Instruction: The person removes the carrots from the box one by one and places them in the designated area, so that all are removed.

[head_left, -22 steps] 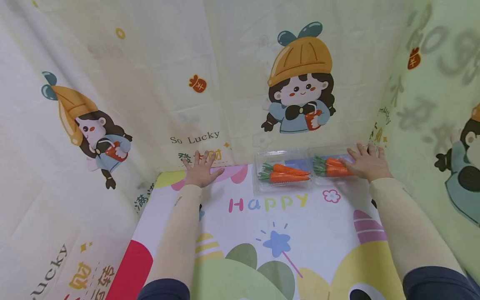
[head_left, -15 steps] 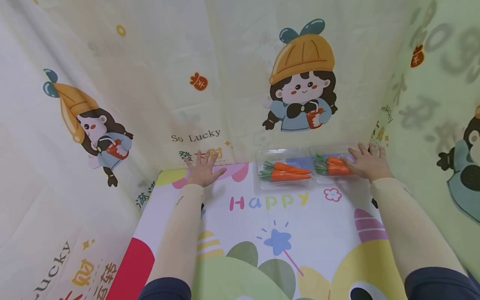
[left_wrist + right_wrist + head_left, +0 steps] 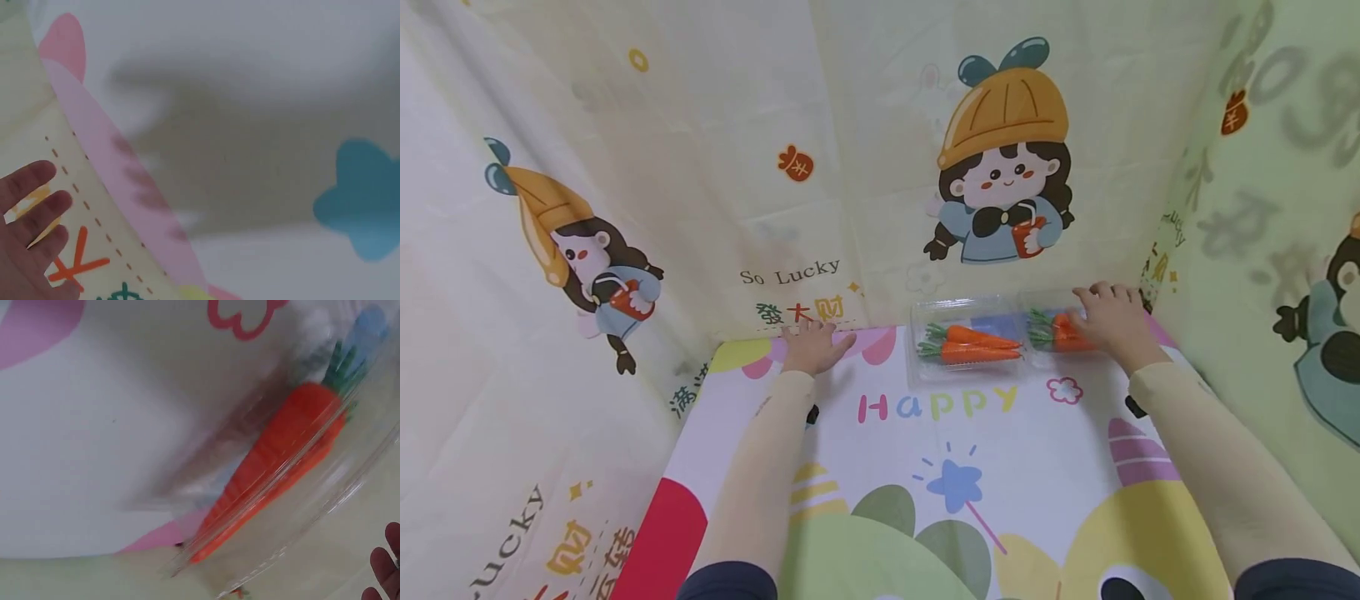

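Two clear plastic boxes lie side by side at the table's far edge in the head view. The left box (image 3: 919, 373) holds two orange carrots (image 3: 977, 354) with green tops. Orange carrots (image 3: 1067, 335) also lie in the right box (image 3: 1032, 302), partly hidden by my right hand (image 3: 1116, 325). That hand hovers by the box's right end, fingers loosely bent and gripping nothing; its fingertips (image 3: 382, 565) show apart from the clear plastic in the right wrist view. My left hand (image 3: 814, 350) holds nothing over the far left of the table, its fingers spread and relaxed.
A printed cloth (image 3: 940, 433) covers the table. Patterned curtains hang close around it: a back one (image 3: 880, 167), a left one (image 3: 490, 350) and a right one (image 3: 1262, 275).
My right hand has lifted and shifted left over the right box's end, its fingers bending. The left hand has risen slightly off its spread pose, fingers drawn in. Both boxes stay put.
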Demonstrator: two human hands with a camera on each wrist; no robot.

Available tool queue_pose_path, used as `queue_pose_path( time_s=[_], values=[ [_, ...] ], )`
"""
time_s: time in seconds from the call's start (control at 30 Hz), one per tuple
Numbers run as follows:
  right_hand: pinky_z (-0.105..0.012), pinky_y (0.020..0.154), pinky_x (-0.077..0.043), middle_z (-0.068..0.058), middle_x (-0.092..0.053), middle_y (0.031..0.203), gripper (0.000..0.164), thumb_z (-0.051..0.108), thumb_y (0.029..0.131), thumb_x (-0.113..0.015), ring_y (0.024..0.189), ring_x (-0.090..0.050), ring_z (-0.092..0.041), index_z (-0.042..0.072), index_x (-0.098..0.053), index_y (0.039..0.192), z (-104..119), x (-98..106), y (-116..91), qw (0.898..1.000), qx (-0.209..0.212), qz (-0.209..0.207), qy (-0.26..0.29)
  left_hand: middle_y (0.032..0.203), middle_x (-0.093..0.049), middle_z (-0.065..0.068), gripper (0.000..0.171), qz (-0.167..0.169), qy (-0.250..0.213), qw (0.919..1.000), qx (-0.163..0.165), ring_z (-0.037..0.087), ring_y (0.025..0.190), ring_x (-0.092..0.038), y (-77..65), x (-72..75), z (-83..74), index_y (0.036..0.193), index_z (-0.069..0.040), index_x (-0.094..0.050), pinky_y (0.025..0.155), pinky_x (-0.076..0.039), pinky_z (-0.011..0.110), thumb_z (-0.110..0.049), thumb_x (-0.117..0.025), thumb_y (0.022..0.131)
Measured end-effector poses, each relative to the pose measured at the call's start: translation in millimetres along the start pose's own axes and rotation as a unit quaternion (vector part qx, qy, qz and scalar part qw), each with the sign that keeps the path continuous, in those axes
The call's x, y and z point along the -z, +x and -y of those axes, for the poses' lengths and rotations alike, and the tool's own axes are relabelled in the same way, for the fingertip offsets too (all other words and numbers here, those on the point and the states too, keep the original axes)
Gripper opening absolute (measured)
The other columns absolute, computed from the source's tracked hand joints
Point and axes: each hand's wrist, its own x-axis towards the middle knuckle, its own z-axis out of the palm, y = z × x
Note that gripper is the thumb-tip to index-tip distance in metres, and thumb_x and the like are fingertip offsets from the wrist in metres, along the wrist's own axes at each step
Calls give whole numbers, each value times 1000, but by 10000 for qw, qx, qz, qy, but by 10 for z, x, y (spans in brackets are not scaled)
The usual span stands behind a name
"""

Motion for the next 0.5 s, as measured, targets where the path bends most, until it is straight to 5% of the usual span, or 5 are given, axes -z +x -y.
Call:
queue_pose_path(
  time_s=[0.17, 0.27, 0.33, 0.5],
  values=[
    [-69, 102, -39, -29, -56, 126, 43, 27, 102, -52, 122, -48, -52, 0, -60, 135, 285, -111, -41, 9967, 441, -619, -276, 133, -68, 15, 49, 147, -816, 9966, -39, 36, 127, -60, -9, -116, -133, 129, -6, -69, 116, -39, 57, -44, -49, 105],
    [-63, 89, -50, -25, -65, 114, 36, 26, 101, -55, 109, -60, -47, 1, -66, 125, 428, -176, -106, 9942, 606, -835, -299, 128, -69, 14, 40, 457, -2176, 9750, 35, 31, 118, -64, -22, -164, -290, 128, -5, -68, 107, -49, 50, -33, -54, 105],
    [-59, 74, -55, -23, -70, 105, 34, 26, 100, -56, 94, -67, -43, 1, -68, 120, 514, -205, -155, 9948, 645, -758, -198, 127, -68, 15, 38, 683, -3278, 9421, 155, 30, 115, -65, -28, -197, -415, 131, -3, -66, 103, -53, 46, -29, -54, 106],
    [-46, 48, -52, -17, -74, 99, 47, 34, 103, -52, 66, -67, -30, -1, -61, 133, 666, -285, -294, 9968, 216, 289, 718, 129, -65, 22, 40, 1060, -5310, 8388, 570, 27, 104, -70, -77, -303, -705, 140, 2, -57, 96, -59, 37, -19, -52, 107]
  ],
)
